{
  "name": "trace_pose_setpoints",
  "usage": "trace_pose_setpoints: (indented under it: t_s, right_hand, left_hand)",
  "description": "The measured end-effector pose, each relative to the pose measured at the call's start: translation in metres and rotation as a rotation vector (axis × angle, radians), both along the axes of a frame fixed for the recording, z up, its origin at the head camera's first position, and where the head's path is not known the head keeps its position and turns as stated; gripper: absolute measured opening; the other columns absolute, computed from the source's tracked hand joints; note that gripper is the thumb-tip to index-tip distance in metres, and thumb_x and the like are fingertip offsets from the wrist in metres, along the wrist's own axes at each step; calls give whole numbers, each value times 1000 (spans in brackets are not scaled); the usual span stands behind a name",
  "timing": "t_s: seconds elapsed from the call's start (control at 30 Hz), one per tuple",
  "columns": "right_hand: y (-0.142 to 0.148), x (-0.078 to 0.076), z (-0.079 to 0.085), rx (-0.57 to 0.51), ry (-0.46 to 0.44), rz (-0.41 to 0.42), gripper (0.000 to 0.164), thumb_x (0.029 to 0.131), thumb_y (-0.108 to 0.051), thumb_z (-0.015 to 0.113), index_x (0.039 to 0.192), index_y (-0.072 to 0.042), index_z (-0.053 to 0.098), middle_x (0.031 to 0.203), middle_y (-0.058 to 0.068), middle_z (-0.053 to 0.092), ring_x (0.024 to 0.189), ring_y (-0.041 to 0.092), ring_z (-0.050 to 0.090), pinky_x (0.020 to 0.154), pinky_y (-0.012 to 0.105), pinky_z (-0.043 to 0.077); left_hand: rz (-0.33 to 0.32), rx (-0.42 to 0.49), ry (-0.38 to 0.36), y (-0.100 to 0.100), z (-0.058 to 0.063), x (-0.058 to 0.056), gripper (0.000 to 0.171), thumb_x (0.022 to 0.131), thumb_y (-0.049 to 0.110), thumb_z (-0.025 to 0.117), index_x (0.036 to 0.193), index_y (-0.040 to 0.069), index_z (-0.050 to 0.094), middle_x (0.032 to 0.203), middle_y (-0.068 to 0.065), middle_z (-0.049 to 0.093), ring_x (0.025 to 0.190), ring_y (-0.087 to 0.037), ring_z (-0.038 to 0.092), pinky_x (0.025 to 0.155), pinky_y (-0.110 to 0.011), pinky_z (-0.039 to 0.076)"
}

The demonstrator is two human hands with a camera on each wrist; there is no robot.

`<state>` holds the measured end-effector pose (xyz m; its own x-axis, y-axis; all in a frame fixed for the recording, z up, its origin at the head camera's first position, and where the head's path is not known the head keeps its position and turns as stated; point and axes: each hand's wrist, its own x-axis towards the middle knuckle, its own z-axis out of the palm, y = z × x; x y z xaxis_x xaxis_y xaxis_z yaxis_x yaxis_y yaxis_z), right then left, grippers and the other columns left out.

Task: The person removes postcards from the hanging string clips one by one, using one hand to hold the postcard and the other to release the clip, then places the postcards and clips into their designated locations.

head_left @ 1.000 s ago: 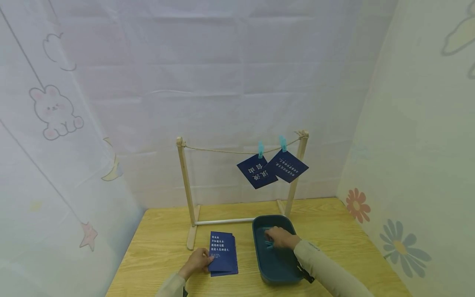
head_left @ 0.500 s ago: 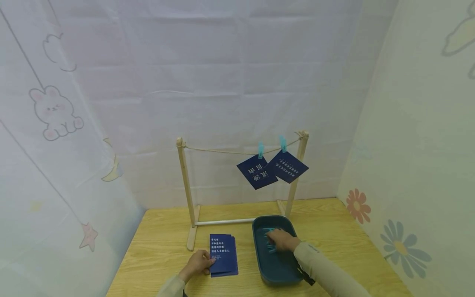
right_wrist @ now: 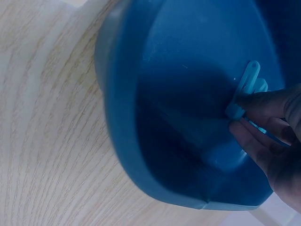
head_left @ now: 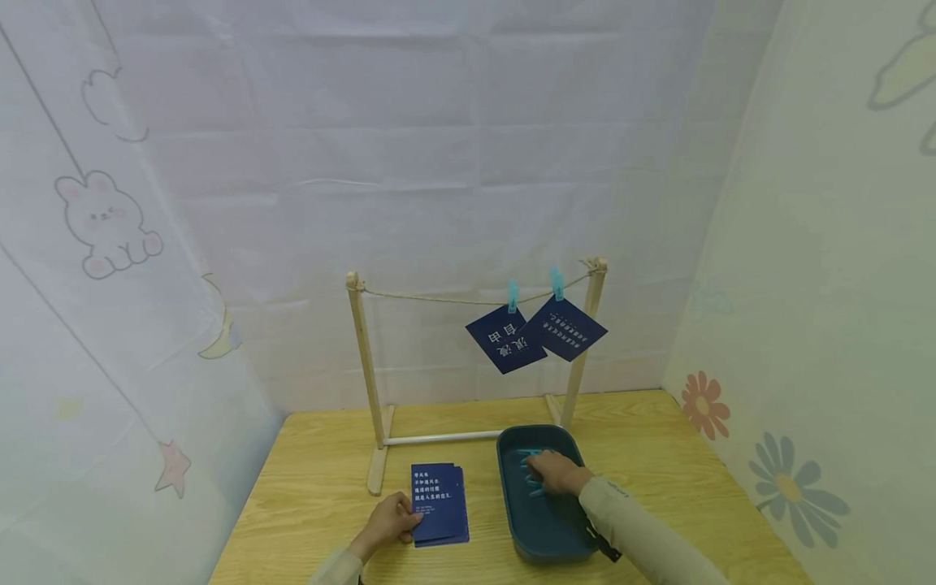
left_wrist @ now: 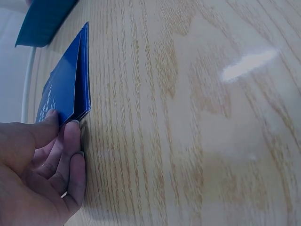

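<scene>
Blue cards (head_left: 439, 504) with white writing lie stacked on the table. At the stack's left edge, my left hand (head_left: 391, 517) pinches the top card (left_wrist: 63, 84), thumb above and index finger beneath; its near corner is lifted off the cards below. My right hand (head_left: 557, 473) reaches down into a dark teal bin (head_left: 544, 536). In the right wrist view its thumb and fingers pinch a light blue clothespin (right_wrist: 247, 84), partly hidden by the fingers. Other light blue clothespins (head_left: 532, 481) lie in the bin beside the hand.
Behind stands a wooden frame (head_left: 363, 357) with a string (head_left: 431, 298) between its posts. Two blue cards (head_left: 504, 341) hang from it at the right, clipped by light blue clothespins (head_left: 513, 296). The bin stands before the frame's right post. Printed cloth walls enclose the table.
The top card has shifted slightly toward me on the stack, with my left hand staying at its edge. My right hand has moved a little within the bin, and more clothespins show beside it.
</scene>
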<state>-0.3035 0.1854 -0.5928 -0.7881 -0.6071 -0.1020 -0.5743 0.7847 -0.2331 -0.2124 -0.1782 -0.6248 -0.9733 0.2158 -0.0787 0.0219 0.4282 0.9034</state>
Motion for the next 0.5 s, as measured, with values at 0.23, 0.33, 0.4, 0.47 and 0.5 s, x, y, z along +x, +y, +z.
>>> trace_pose_setpoints:
  t_s: [0.23, 0.33, 0.4, 0.47, 0.5]
  right_hand:
    - [0, 0, -1, 10, 4, -1, 31, 84, 10, 71, 80, -16, 53, 74, -5, 52, 65, 8, 46, 60, 27, 42]
    - [0, 0, -1, 22, 7, -12, 31, 84, 9, 71, 80, -16, 55, 74, -7, 52, 66, 8, 48, 60, 27, 44]
    - [-1, 0, 0, 27, 7, -19, 30, 84, 9, 71, 80, -17, 55, 75, -7, 52, 66, 8, 49, 60, 27, 44]
    - [-1, 0, 0, 29, 12, -16, 30, 84, 8, 71, 81, -17, 56, 75, -7, 53, 67, 8, 50, 60, 27, 45]
    - [-1, -1, 0, 29, 17, -12, 29, 84, 8, 71, 81, -17, 56, 75, -7, 53, 67, 8, 50, 60, 27, 45]
  left_hand:
    - [3, 4, -3, 1, -5, -1, 19, 91, 3, 69, 91, -6, 52, 67, 0, 57, 52, -8, 57, 49, -26, 52]
    - [-4, 8, 3, 1, -6, -1, 20, 91, 3, 70, 93, -6, 52, 66, 0, 57, 52, -9, 57, 49, -28, 53]
    - [-9, 3, 8, 1, -6, -1, 21, 90, 3, 70, 94, -6, 52, 65, 1, 57, 51, -9, 57, 49, -28, 53]
    - [-13, -5, 12, 1, -6, -1, 21, 90, 3, 71, 95, -6, 53, 64, 1, 57, 51, -8, 57, 48, -26, 52]
    - [-12, -10, 11, 1, -7, -2, 21, 90, 4, 71, 95, -5, 53, 64, 1, 57, 51, -8, 56, 48, -25, 52]
